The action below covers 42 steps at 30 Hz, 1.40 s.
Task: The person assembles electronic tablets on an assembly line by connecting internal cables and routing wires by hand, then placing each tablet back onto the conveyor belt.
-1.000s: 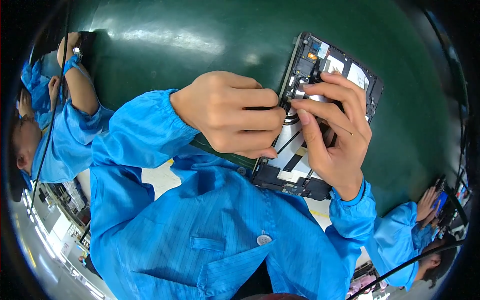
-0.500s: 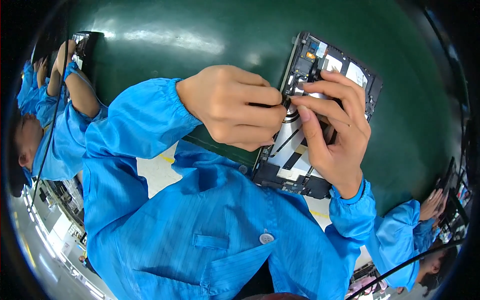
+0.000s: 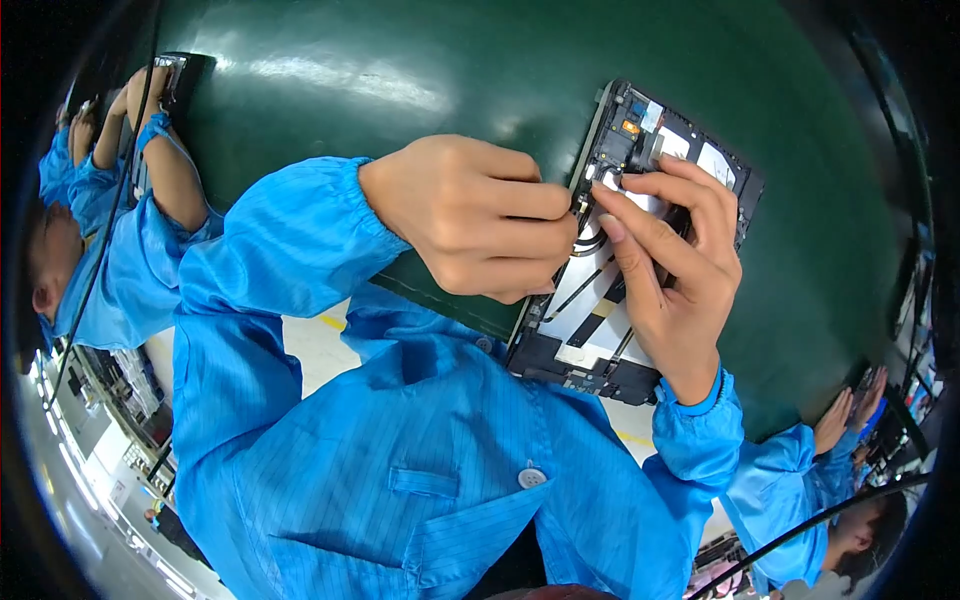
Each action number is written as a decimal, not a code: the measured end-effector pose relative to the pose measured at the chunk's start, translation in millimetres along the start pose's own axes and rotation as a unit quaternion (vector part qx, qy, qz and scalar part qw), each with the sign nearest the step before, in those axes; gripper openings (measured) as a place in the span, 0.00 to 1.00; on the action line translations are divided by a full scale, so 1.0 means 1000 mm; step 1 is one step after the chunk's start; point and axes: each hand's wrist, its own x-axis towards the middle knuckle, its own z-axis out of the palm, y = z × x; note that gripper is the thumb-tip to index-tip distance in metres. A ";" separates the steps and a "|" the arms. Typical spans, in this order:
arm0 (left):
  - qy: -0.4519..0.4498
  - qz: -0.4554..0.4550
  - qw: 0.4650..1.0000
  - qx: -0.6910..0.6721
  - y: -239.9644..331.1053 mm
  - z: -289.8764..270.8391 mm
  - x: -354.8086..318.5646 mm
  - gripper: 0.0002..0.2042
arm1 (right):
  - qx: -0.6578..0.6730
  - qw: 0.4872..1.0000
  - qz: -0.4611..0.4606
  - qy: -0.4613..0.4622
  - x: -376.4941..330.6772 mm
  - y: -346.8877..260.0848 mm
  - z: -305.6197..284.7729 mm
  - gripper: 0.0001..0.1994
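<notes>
Nearest the camera is the person's own blue smock (image 3: 400,450), its sleeves running up from the lower edge toward both hands. The left hand (image 3: 475,220) comes in from the left with the wrist bent, fingers curled into a loose fist and the fingertips pinched together at the opened device's left edge — what they pinch is too small to make out. The right hand (image 3: 675,265) rises from the lower right, palm toward the left hand, its fingers stretched long and pressed flat on the inner face of the opened device (image 3: 600,300), thumb pointing at the left fingertips; it grips nothing. The device, a dark frame with its back off, showing silvery plates and small circuit parts at the far end, lies on the green tabletop (image 3: 420,70) with its near end at the tabletop's edge. Farther off, other people in blue smocks work — one at the far left (image 3: 120,230), one at the lower right (image 3: 800,480).
</notes>
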 end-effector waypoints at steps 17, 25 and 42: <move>0.008 0.001 1.000 -0.011 0.002 0.002 -0.004 0.16 | -0.001 1.000 0.002 0.008 -0.004 -0.005 0.006 0.14; 0.012 -0.006 1.000 -0.019 0.002 0.002 -0.007 0.15 | 0.003 1.000 0.005 0.009 -0.004 -0.006 0.007 0.13; 0.055 0.025 0.998 0.022 -0.019 0.001 -0.005 0.13 | 0.060 0.997 0.045 0.008 0.019 -0.005 0.004 0.07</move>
